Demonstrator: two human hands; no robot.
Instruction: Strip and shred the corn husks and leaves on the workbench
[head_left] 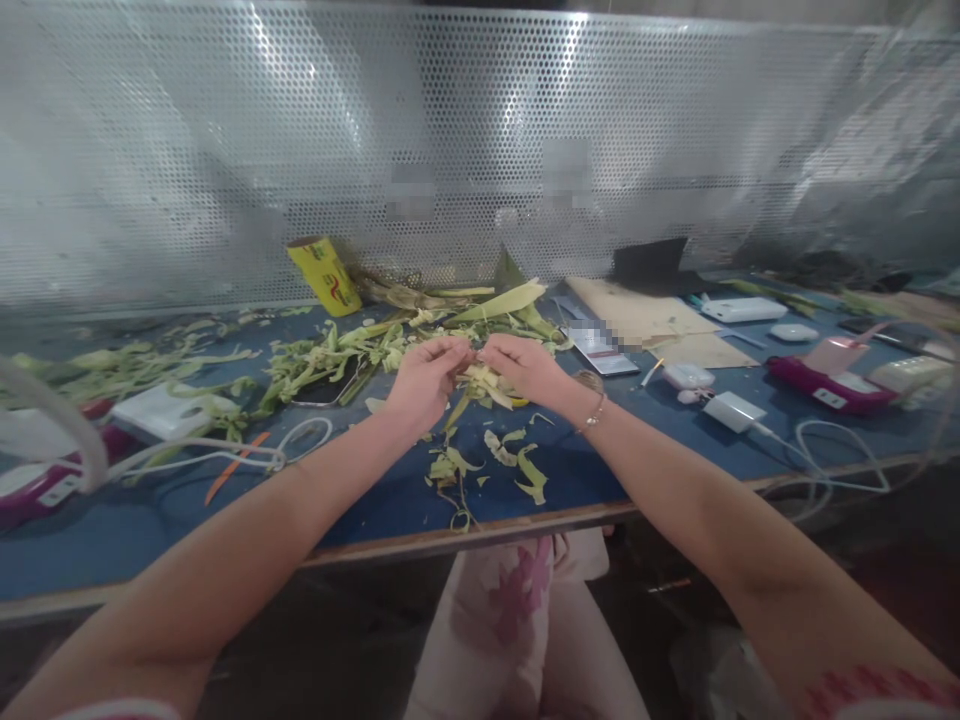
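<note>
Above the front middle of the blue table, my left hand (427, 375) and my right hand (529, 370) meet at the fingertips. Both are closed in a pinch around a pale yellow-green leafy piece (484, 384), part of which hangs below the fingers. What exactly lies between the fingertips is too small to make out. A bracelet circles my right wrist. Torn leaf scraps (531, 475) and a thin curled stem (459, 510) lie on the table nearer to me. Just behind my hands spreads a heap of green leaves and stalks (330, 355).
A yellow tube (325, 275) leans at the back against the perforated metal panel (465, 120). Phones, a sheet of cardboard (637, 312), white chargers (733, 411) and purple power strips (832, 385) lie around. Loose white cables run at both sides. An orange strip (235, 468) lies left.
</note>
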